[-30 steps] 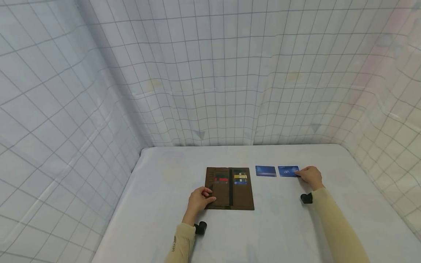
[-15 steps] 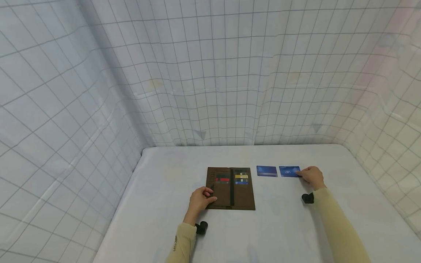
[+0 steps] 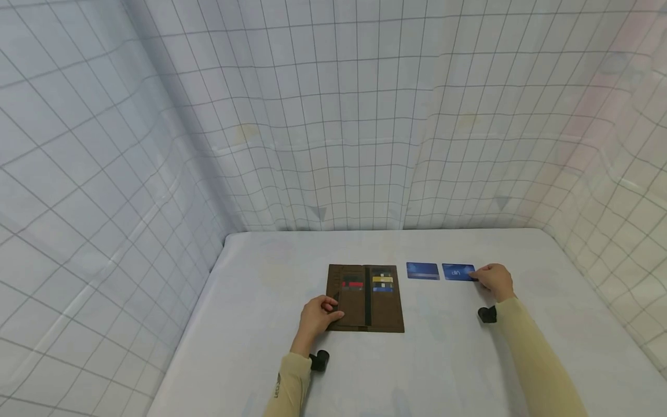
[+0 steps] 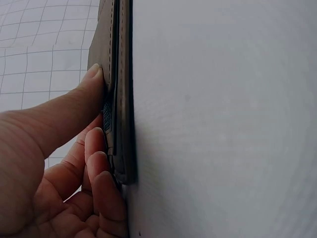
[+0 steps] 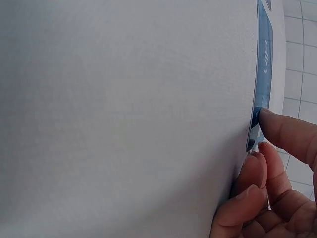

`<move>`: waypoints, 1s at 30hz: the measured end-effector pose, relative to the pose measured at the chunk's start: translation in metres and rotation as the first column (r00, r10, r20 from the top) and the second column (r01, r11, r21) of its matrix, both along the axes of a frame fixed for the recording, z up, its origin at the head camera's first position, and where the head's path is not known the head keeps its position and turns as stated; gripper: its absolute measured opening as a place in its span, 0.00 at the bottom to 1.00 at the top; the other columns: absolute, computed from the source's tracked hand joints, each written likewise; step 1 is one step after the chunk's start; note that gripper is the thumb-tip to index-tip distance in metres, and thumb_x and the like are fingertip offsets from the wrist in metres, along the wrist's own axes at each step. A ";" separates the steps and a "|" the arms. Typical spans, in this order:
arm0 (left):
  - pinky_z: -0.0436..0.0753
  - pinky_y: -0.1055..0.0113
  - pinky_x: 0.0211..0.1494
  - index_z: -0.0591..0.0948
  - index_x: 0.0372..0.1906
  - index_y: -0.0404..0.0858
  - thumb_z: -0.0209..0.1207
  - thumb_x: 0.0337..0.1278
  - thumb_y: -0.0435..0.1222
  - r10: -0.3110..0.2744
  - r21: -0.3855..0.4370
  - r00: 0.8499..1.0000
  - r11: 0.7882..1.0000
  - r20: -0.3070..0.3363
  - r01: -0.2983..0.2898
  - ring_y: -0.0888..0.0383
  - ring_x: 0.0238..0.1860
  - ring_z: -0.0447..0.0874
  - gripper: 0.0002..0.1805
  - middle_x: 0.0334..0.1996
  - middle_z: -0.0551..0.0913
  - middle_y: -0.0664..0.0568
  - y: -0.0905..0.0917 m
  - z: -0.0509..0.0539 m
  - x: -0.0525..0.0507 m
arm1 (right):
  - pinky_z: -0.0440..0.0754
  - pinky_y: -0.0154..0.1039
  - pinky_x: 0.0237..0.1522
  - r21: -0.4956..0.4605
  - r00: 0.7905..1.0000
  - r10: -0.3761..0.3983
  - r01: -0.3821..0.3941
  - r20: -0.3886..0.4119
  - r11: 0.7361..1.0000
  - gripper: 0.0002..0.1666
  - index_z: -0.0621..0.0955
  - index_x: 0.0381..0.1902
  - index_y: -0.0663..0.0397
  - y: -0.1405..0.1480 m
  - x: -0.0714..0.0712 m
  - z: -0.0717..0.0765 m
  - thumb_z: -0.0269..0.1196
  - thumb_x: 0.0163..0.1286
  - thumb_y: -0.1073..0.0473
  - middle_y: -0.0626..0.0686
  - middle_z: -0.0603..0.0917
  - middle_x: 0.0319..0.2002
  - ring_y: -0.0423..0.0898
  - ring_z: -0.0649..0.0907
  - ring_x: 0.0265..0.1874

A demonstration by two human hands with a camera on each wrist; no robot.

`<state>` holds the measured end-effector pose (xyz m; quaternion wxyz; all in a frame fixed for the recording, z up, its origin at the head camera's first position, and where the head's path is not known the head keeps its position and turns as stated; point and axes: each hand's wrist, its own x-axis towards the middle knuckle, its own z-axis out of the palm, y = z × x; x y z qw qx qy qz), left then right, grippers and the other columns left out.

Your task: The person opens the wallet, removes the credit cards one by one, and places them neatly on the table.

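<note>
A brown long wallet lies unfolded on the white table, with several cards tucked in its slots. At its near left corner my left hand holds the edge; in the left wrist view the thumb presses on top and the other fingers curl against the side. Farther right, my right hand pinches the right end of a blue VIP card. The right wrist view has the thumb on the card's face and fingertips at its end. A second blue card lies flat between the wallet and the VIP card.
White cloth covers the table. Grid-patterned white curtains stand behind it and on both sides. Each wrist carries a small black camera, the left one near the wallet's front edge.
</note>
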<state>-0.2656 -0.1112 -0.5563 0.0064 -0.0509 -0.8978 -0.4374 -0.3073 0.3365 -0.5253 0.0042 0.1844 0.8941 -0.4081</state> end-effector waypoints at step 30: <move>0.72 0.62 0.34 0.81 0.36 0.35 0.72 0.45 0.36 -0.002 0.006 1.000 1.000 0.000 0.002 0.58 0.27 0.71 0.14 0.26 0.75 0.54 0.000 0.001 0.001 | 0.73 0.43 0.27 0.175 0.961 0.225 -0.196 -0.163 0.965 0.14 0.78 0.39 0.62 -0.143 -0.043 0.001 0.59 0.67 0.54 0.58 0.79 0.33 0.50 0.77 0.27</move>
